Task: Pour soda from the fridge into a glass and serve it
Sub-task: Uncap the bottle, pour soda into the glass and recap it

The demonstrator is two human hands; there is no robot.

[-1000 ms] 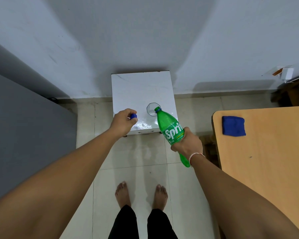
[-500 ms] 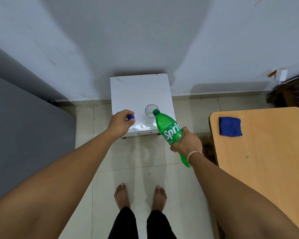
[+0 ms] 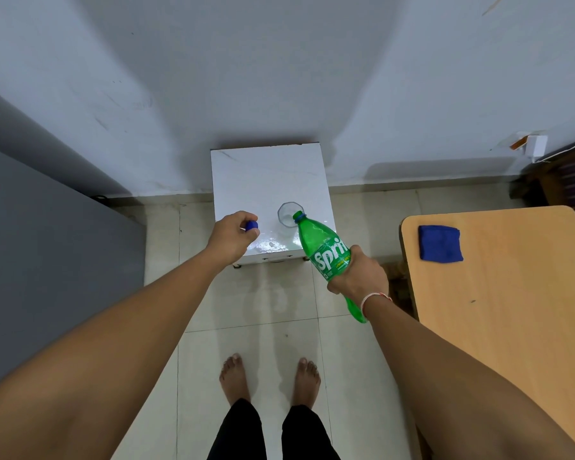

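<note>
A green Sprite bottle (image 3: 326, 250) is tilted forward, its open mouth at the rim of a clear glass (image 3: 287, 216). The glass stands near the front right of a small white table (image 3: 266, 174). My right hand (image 3: 359, 275) grips the bottle around its label. My left hand (image 3: 234, 237) hovers over the table's front left corner and pinches the blue bottle cap (image 3: 252, 225) in its fingers. Whether liquid is flowing into the glass cannot be made out.
A wooden table (image 3: 512, 293) with a folded blue cloth (image 3: 440, 243) stands at the right. A grey fridge side (image 3: 47, 254) fills the left. The white wall is just behind the small table. My bare feet stand on the tiled floor (image 3: 253, 303).
The bottle's mouth has stayed at the glass rim, with the bottle tipped slightly more. The view has shifted a little; both hands hold their places.
</note>
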